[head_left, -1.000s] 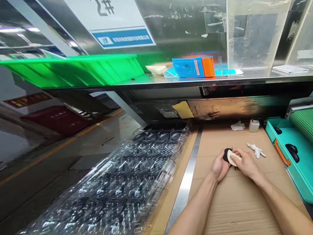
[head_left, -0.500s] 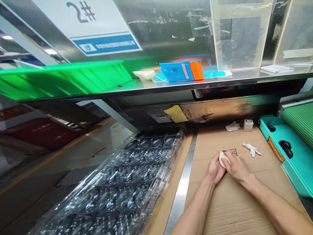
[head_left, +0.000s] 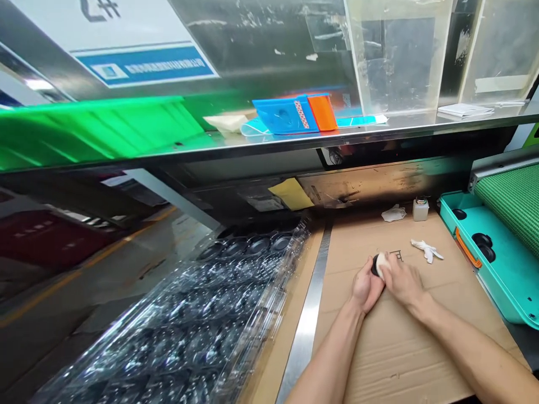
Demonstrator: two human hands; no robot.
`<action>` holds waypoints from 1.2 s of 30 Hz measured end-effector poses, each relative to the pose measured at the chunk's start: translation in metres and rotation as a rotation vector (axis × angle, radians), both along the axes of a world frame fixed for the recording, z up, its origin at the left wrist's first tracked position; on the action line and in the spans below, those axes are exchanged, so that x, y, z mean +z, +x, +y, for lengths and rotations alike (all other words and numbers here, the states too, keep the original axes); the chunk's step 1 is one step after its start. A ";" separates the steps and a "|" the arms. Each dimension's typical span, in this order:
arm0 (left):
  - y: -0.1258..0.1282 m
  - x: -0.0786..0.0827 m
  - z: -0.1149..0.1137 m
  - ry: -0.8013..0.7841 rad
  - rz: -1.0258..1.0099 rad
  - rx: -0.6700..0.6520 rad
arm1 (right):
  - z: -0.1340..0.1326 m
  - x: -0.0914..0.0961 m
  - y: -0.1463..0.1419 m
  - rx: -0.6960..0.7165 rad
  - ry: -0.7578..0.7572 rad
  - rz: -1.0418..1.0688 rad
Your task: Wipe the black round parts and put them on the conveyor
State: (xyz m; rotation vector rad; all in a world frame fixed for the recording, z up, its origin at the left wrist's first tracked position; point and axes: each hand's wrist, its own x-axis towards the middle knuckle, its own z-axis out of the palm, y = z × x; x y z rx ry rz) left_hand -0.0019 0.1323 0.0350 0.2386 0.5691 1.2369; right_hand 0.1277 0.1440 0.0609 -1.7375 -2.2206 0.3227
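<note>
Over the cardboard-covered bench (head_left: 379, 348), my left hand (head_left: 364, 286) is closed around a black round part (head_left: 374, 266), of which only one edge shows. My right hand (head_left: 402, 283) grips a cream-coloured pad (head_left: 382, 264) and presses it against the face of that part. Most of the black part is hidden behind the pad and fingers. To the right of my hands lies a crumpled white glove (head_left: 427, 250).
Clear plastic trays (head_left: 202, 314) with black round parts stand at the left. On the right, a teal bin (head_left: 497, 275) holds several black parts beside a green conveyor belt (head_left: 514, 193). A small white bottle (head_left: 420, 209) stands at the back, below a metal shelf (head_left: 219, 147).
The pad has shifted rightward across the black part, so the part's dark left edge now shows. The camera view has turned slightly to the right.
</note>
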 end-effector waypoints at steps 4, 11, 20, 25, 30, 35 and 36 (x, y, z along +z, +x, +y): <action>-0.011 0.005 0.003 0.004 0.010 0.062 | 0.018 0.005 0.026 -0.183 0.072 0.176; -0.039 0.022 0.007 -0.089 -0.084 0.084 | 0.023 0.007 0.046 0.150 0.081 0.147; -0.042 0.027 0.001 -0.177 -0.107 -0.001 | 0.044 -0.007 0.070 -0.110 0.254 -0.148; -0.039 0.031 -0.001 -0.162 -0.067 0.019 | 0.041 -0.007 0.055 -0.015 0.244 0.141; -0.036 0.035 -0.003 -0.158 -0.085 -0.009 | 0.036 -0.011 0.042 0.077 0.268 0.261; -0.036 0.034 -0.002 -0.105 0.012 -0.008 | 0.040 -0.010 0.045 0.063 0.339 0.300; -0.035 0.032 -0.001 -0.098 0.046 -0.001 | 0.045 -0.006 0.048 0.033 0.357 0.298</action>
